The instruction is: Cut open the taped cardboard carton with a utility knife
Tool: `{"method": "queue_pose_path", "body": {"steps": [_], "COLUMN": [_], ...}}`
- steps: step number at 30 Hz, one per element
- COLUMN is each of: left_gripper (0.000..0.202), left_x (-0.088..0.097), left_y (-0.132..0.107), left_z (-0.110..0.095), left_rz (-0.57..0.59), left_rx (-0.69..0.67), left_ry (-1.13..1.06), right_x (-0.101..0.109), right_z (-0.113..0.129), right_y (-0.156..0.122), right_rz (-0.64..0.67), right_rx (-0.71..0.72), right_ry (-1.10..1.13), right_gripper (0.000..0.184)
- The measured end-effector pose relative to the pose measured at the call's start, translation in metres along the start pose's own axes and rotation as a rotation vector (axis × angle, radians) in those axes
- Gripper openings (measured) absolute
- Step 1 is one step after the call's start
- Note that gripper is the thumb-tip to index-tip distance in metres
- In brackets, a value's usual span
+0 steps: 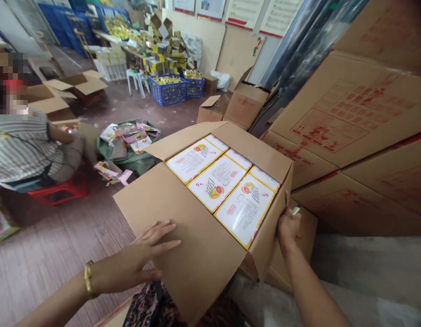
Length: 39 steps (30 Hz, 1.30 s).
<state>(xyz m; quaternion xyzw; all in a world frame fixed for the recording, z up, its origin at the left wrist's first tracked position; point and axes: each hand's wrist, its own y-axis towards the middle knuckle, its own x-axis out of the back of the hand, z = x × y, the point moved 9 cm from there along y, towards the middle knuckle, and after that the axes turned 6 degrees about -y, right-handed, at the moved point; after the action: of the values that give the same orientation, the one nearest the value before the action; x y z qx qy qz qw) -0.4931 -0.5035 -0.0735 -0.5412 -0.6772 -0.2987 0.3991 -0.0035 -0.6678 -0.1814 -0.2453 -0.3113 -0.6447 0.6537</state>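
An open cardboard carton (183, 213) sits right in front of me, filled with several white, yellow-edged product boxes (245, 208) printed with a grapefruit picture. My left hand (142, 259) lies flat on the carton's near flap with fingers spread; a gold bracelet is on that wrist. My right hand (287, 223) grips the carton's right side flap (271, 236), and something small and pale shows between its fingers.
Stacked brown cartons with red print (346, 118) stand close on the right. A seated person in a striped shirt (23, 150) is at the left on a red stool (59, 190). Open cartons, blue crates (168, 88) and scattered packaging lie on the floor behind.
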Motion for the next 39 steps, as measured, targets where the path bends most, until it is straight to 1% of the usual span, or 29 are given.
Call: {"method": "queue_pose_path", "body": {"steps": [2,4,6,8,10,13,16,18,20,22,24,26,28,30,32,35,37,39], "left_gripper": [0.076,0.074,0.066,0.057,0.050,0.038,0.028,0.027,0.027,0.027,0.030,0.037,0.042,0.044,0.042,0.035,0.036,0.039], "left_x": [-0.017,-0.037,-0.056,-0.069,-0.078,-0.087,-0.099,-0.107,-0.112,-0.114,-0.113,-0.112,-0.114,-0.119,-0.126,-0.135,-0.132,-0.119], "left_y": [0.003,0.003,0.005,0.012,0.029,0.068,0.102,0.111,0.112,0.109,0.109,0.112,0.117,0.124,0.129,0.131,0.127,0.119], "left_z": [0.006,0.009,0.013,0.024,0.037,0.056,0.071,0.077,0.081,0.084,0.085,0.084,0.080,0.072,0.063,0.060,0.063,0.066], "left_rz": [-0.148,-0.295,-0.421,-0.556,-0.685,-0.830,-0.895,-0.903,-0.903,-0.890,-0.846,-0.776,-0.688,-0.581,-0.483,-0.347,-0.245,-0.075], "left_rx": [-0.005,0.001,0.047,0.124,0.189,0.230,0.256,0.274,0.302,0.340,0.378,0.434,0.497,0.536,0.560,0.587,0.589,0.560], "left_ry": [0.131,0.283,0.395,0.416,0.340,0.140,-0.075,-0.203,-0.316,-0.421,-0.509,-0.585,-0.654,-0.718,-0.761,-0.776,-0.745,-0.693], "right_x": [0.000,0.000,0.000,0.000,-0.003,-0.007,-0.008,-0.006,-0.002,-0.002,-0.005,-0.009,-0.013,-0.016,-0.018,-0.019,-0.019,-0.019], "right_z": [-0.001,-0.002,0.001,0.006,0.011,0.010,0.013,0.024,0.044,0.072,0.105,0.135,0.152,0.155,0.151,0.146,0.144,0.144], "right_y": [0.000,-0.002,-0.005,-0.010,-0.014,-0.018,-0.020,-0.019,-0.017,-0.014,-0.010,-0.008,-0.007,-0.007,-0.007,-0.008,-0.008,-0.009], "right_rz": [0.004,0.007,0.013,0.025,0.041,0.051,0.068,0.071,0.062,0.082,0.110,0.116,0.097,0.092,0.092,0.090,0.089,0.097], "right_rx": [0.015,0.019,0.024,0.044,0.052,-0.014,-0.051,-0.041,-0.020,0.029,0.136,0.282,0.394,0.435,0.431,0.415,0.399,0.383], "right_ry": [0.015,0.019,0.026,0.063,0.101,0.062,0.028,0.038,0.041,0.040,0.034,0.021,0.010,0.020,0.048,0.097,0.135,0.171], "right_gripper": [0.025,0.027,0.029,0.031,0.033,0.034,0.037,0.039,0.041,0.045,0.046,0.046,0.049,0.051,0.054,0.055,0.055,0.054]}}
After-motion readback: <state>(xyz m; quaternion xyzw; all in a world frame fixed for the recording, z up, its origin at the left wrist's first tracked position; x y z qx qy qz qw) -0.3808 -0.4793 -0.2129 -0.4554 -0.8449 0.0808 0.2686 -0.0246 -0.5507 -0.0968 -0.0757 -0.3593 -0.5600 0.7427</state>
